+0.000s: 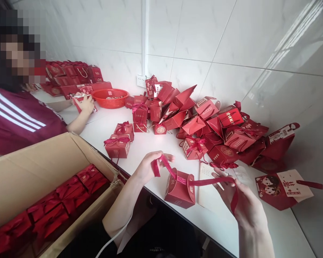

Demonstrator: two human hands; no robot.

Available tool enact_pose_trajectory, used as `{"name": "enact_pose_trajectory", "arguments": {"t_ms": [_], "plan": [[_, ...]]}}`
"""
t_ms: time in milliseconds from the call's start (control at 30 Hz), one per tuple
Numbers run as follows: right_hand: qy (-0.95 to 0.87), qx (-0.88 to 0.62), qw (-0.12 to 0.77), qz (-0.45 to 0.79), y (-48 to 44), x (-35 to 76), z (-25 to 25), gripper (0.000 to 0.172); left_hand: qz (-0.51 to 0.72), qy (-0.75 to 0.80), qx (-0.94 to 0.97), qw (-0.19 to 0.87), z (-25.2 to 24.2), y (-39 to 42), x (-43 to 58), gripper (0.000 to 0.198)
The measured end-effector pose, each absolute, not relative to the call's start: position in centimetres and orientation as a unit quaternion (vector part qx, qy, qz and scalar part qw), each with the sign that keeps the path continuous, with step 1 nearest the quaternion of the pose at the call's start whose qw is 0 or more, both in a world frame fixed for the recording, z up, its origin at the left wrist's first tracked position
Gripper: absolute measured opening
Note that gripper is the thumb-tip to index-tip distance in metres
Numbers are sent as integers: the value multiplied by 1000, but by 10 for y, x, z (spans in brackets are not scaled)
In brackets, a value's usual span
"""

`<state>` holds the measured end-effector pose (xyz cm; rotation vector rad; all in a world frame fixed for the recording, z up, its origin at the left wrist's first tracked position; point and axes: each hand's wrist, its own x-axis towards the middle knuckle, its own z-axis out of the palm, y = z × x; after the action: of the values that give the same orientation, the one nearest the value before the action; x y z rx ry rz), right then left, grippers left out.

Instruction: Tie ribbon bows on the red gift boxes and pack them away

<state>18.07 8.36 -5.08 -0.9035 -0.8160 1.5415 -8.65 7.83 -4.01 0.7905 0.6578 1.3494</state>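
Observation:
A small red gift box (179, 193) stands upright at the table's front edge, between my hands. A dark red ribbon (210, 182) passes through the top of the box, and its two ends stretch out to either side. My left hand (150, 166) grips one end, which hangs down over the fingers. On the other side my right hand (244, 200) has the other end draped over its index finger, with the thumb and fingers around it. An open notebook (208, 191) lies just behind the box, partly hidden by my right hand.
Red boxes and bags (218, 132) are heaped along the wall. Finished-looking bowed boxes (117, 147) stand left of centre. A cardboard carton (78, 150) of ribboned boxes is at lower left. A co-worker's hands (86, 105) hold a box near a red basket (110, 104).

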Motion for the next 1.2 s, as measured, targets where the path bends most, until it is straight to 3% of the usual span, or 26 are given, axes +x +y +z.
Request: {"name": "enact_pose_trajectory", "arguments": {"t_ms": [367, 567, 700, 867, 1133, 1200], "plan": [[-454, -233, 512, 690, 95, 142, -25, 42, 619, 179, 381, 663, -10, 89, -81, 26], [-501, -262, 524, 637, 114, 122, -27, 21, 619, 175, 449, 620, -9, 105, -78, 32], [-519, -253, 526, 625, 125, 110, -23, 18, 595, 238, 515, 569, -8, 116, -73, 29], [-540, -258, 545, 587, 133, 102, -18, 21, 594, 281, 544, 522, -5, 129, -67, 14], [-521, -242, 570, 588, 141, 91, -13, 42, 618, 267, 570, 470, -6, 133, -70, 14], [-526, -238, 556, 597, 144, 88, -11, 39, 629, 271, 571, 453, -8, 132, -75, 13]]}}
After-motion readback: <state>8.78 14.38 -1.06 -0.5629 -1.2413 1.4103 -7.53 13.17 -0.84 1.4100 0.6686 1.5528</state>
